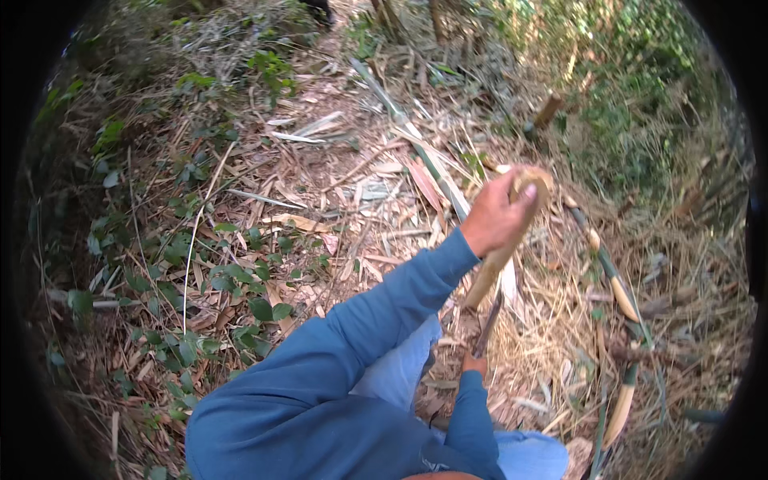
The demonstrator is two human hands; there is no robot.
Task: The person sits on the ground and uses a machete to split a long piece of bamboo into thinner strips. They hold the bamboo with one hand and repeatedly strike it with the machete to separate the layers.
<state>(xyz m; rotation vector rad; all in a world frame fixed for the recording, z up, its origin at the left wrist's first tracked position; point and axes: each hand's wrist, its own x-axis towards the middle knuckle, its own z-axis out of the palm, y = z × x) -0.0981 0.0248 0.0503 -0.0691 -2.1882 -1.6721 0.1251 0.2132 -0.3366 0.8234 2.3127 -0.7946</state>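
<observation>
A trimming step is judged to be in hand: a pale bamboo shoot (502,254) is held slanting above the leaf-strewn ground (336,184), its upper end wrapped fast in the left hand (498,218). Just below the shoot, a dark blade (488,324) is pointed up at its lower end; the right hand (474,365) is closed on the blade's handle. A controlled stroke against the tapering, tan-sheathed shoot seems called for next.

open leaf litter (320,200) left of hands, bamboo stalks (616,280) crowding right
</observation>
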